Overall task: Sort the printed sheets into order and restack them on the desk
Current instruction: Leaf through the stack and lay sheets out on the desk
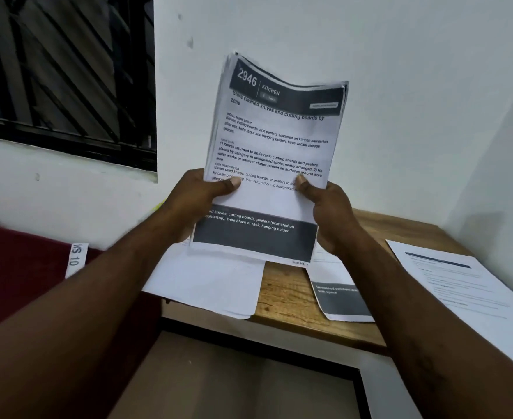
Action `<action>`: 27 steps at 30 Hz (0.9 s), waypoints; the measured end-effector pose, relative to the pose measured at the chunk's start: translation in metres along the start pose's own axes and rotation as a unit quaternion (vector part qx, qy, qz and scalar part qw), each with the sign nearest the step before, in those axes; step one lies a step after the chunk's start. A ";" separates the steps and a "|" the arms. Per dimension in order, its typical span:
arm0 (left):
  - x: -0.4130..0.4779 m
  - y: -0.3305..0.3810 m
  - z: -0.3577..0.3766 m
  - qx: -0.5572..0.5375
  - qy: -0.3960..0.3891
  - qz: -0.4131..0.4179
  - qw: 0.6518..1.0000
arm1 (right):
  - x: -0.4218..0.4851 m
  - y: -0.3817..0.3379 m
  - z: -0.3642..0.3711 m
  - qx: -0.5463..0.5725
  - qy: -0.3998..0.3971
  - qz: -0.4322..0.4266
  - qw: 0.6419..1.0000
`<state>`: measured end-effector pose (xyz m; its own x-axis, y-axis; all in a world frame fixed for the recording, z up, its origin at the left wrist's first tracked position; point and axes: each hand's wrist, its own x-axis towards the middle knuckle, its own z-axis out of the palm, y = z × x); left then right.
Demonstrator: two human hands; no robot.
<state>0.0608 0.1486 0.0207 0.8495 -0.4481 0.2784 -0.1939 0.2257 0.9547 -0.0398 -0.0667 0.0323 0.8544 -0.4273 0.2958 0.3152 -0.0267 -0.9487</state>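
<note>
I hold a stack of printed sheets upright above the wooden desk. Its top page reads "2946 KITCHEN" on a dark header. My left hand grips the stack's lower left edge, thumb across the front. My right hand grips the lower right edge the same way. On the desk lie more sheets: a blank-side pile overhanging the left front edge, a sheet with a dark footer band in the middle, and a printed page at the right.
White walls close off the desk at the back and right. A dark barred window is at upper left. A dark red surface with a white label lies left of the desk. Below the front edge is a brown panel.
</note>
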 end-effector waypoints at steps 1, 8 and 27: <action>0.004 0.002 0.002 -0.002 -0.026 -0.013 1.000 | 0.003 -0.004 -0.004 0.006 -0.003 0.016 1.000; 0.025 -0.009 0.019 -0.019 -0.043 -0.044 0.998 | 0.014 -0.004 -0.033 0.036 -0.011 0.089 0.995; 0.049 -0.061 0.030 -0.114 -0.060 -0.053 0.990 | 0.019 0.028 -0.058 0.106 0.034 0.063 0.992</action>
<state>0.0992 0.0869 -0.0209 0.7918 -0.5764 0.2021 0.0199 0.3551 0.9346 -0.0385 -0.1278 0.0047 0.8647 -0.4755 0.1617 0.2938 0.2177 -0.9307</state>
